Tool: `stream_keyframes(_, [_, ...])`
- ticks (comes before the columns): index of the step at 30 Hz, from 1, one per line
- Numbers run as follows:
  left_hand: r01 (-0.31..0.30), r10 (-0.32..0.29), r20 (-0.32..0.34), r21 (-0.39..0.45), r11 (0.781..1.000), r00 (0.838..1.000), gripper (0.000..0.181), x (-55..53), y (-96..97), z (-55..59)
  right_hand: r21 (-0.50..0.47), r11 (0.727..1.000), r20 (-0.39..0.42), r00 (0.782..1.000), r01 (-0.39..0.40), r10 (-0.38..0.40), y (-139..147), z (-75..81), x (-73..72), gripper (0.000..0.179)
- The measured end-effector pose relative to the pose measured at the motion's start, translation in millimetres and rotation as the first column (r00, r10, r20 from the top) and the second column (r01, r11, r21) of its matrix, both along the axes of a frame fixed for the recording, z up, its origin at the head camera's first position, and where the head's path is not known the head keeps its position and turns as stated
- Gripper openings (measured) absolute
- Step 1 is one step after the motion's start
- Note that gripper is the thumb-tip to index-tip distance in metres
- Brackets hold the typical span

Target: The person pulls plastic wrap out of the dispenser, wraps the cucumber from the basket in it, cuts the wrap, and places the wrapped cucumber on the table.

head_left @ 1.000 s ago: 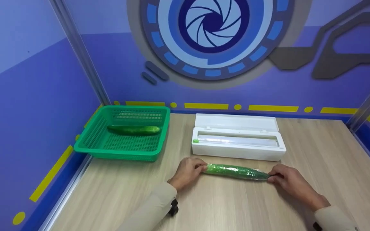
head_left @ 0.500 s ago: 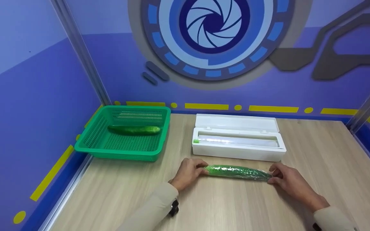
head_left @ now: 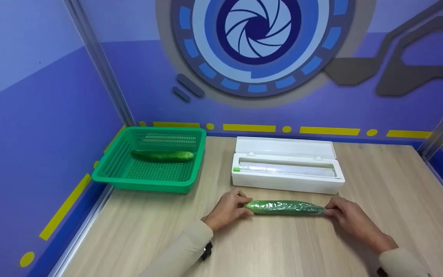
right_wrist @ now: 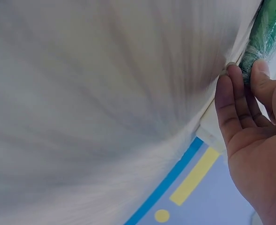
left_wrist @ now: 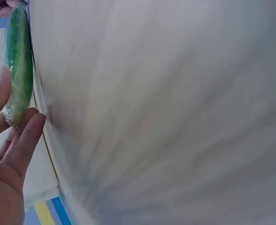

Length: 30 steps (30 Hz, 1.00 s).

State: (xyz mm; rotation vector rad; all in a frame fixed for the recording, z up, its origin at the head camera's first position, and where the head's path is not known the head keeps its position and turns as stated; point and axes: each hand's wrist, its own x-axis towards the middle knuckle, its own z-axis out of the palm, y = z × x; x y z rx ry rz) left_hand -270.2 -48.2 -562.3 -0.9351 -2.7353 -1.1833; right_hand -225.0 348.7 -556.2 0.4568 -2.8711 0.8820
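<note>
A cucumber [head_left: 283,207] wrapped in clear, shiny plastic film lies lengthwise between the two hands, low over the wooden table. At its paler left end, my left hand [head_left: 227,209] holds it with thumb and fingers. The left wrist view shows the thumb [left_wrist: 1,91] alongside the cucumber [left_wrist: 18,70] and the fingertips around its end. My right hand [head_left: 350,217] pinches the darker right end; up close, bunched film [right_wrist: 256,54] gathers at that tip beside the thumb [right_wrist: 261,77].
Just behind the cucumber stands a white cling film box [head_left: 287,182], its lid [head_left: 286,147] raised, with a film roll [head_left: 283,169] inside. A green basket [head_left: 148,186] at the back left holds another cucumber [head_left: 162,156]. Printed panels [head_left: 263,111] border the table [head_left: 267,246].
The wrapped cucumber has levelled out slightly, its left end a little lower. My left thumb and fingers have spread a bit around that end; my right fingers have closed in on the tip.
</note>
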Motion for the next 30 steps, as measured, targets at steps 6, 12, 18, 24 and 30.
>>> stream_keyframes(6, [-0.052,0.052,-0.039,0.024,0.998,0.998,0.031,-3.3,2.1,3.0,-0.063,0.998,0.004,1.0,0.008,-0.008,0.9,1.3,0.1,0.012])
stream_keyframes(12, [-0.09,0.091,-0.019,0.032,0.995,0.996,0.014,-3.2,3.2,3.7,-0.042,0.999,-0.017,1.0,0.011,-0.012,-0.6,2.9,0.9,0.019])
stream_keyframes(18, [-0.069,0.071,-0.032,0.072,0.995,0.997,0.008,-4.5,3.3,2.5,-0.022,0.998,-0.033,0.998,0.055,-0.056,-1.9,4.8,1.1,0.019])
stream_keyframes(24, [-0.094,0.096,-0.035,0.068,0.993,0.995,0.011,-5.2,3.8,4.7,-0.032,0.999,-0.041,0.999,0.035,-0.036,-1.0,3.8,1.3,0.022])
stream_keyframes(30, [-0.08,0.082,-0.127,0.022,0.997,0.988,0.017,-5.4,7.6,7.6,-0.023,0.999,-0.009,0.999,0.03,-0.03,3.3,5.8,0.3,0.019])
